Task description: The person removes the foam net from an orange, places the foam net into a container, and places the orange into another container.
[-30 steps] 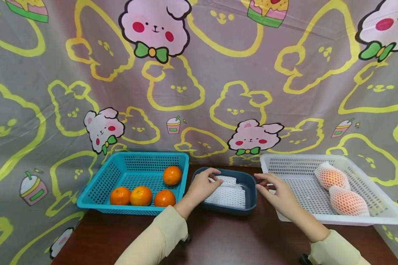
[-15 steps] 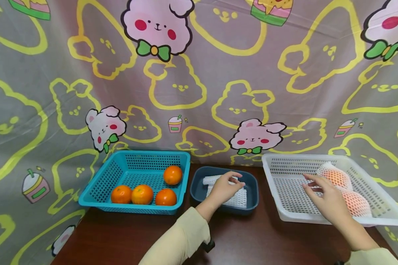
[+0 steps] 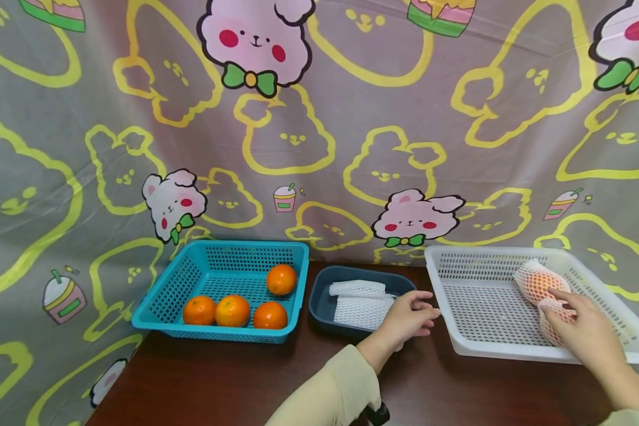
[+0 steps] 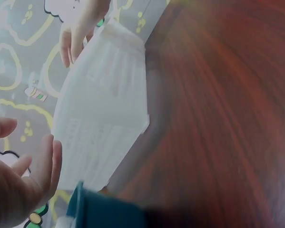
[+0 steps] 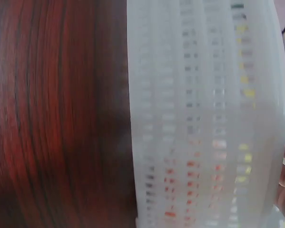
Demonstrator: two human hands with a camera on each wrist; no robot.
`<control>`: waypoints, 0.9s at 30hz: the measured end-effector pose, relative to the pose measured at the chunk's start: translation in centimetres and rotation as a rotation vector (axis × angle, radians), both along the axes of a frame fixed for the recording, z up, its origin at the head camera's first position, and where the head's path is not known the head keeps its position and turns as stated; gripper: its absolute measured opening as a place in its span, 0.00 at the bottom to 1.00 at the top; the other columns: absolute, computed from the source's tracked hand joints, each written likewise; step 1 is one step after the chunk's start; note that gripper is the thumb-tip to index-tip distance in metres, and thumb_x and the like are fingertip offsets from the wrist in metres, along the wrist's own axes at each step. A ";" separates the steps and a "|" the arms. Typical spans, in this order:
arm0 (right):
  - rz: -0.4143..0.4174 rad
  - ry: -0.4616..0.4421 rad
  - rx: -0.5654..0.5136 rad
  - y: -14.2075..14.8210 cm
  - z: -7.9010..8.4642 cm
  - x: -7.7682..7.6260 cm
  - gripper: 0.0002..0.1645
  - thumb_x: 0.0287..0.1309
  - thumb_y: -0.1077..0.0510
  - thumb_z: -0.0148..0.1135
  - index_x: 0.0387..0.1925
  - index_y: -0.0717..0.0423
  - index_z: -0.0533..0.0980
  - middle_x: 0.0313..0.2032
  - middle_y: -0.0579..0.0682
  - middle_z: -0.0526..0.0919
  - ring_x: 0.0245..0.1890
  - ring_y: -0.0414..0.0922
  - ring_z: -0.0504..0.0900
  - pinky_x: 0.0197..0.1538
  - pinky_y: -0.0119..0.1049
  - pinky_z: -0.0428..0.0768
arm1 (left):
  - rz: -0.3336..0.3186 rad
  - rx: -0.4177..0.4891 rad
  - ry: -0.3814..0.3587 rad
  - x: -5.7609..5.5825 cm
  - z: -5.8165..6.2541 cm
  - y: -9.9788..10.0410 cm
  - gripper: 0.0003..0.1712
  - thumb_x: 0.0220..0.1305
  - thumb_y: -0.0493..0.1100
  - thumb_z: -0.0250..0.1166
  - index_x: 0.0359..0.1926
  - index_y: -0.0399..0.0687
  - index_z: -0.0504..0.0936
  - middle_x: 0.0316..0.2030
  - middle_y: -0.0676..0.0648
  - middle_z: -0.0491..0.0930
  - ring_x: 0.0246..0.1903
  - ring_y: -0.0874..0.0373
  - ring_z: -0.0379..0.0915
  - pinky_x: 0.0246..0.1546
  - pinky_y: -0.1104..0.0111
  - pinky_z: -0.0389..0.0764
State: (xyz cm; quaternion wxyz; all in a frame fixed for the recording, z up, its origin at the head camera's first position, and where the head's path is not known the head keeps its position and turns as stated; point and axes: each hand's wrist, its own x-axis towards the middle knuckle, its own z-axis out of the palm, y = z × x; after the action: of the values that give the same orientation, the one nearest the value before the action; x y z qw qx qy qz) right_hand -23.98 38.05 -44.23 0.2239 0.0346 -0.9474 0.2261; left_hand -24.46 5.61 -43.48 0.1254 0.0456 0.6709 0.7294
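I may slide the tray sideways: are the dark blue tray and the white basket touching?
Apart. The head view shows a strip of brown table between the dark blue tray and the white basket.

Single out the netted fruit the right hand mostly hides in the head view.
The front fruit in the white basket: the right hand covers most of it, while the rear fruit shows almost whole.

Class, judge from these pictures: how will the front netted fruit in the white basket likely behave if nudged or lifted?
The front netted fruit looks rounded, so it may roll if nudged. Its mesh sleeve will probably squash slightly and limit slipping. The rear netted fruit lies close behind, so it might shift too.
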 end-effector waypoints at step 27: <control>-0.075 -0.389 0.095 4.9 -0.9 -3.0 0.56 0.46 0.40 0.67 0.57 0.80 0.55 0.48 0.85 0.54 0.50 0.78 0.52 0.47 0.70 0.59 | 0.130 0.329 -0.202 0.9 -2.2 4.4 0.32 0.53 0.23 0.60 0.57 0.49 0.68 0.33 0.42 0.73 0.33 0.47 0.78 0.33 0.56 0.80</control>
State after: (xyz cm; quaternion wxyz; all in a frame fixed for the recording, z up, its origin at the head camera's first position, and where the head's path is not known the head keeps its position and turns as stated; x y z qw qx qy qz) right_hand -26.99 43.00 -45.14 0.0431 -0.0344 -0.9830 0.1751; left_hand -23.61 10.05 -45.71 0.1356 -0.0510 0.5284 0.8366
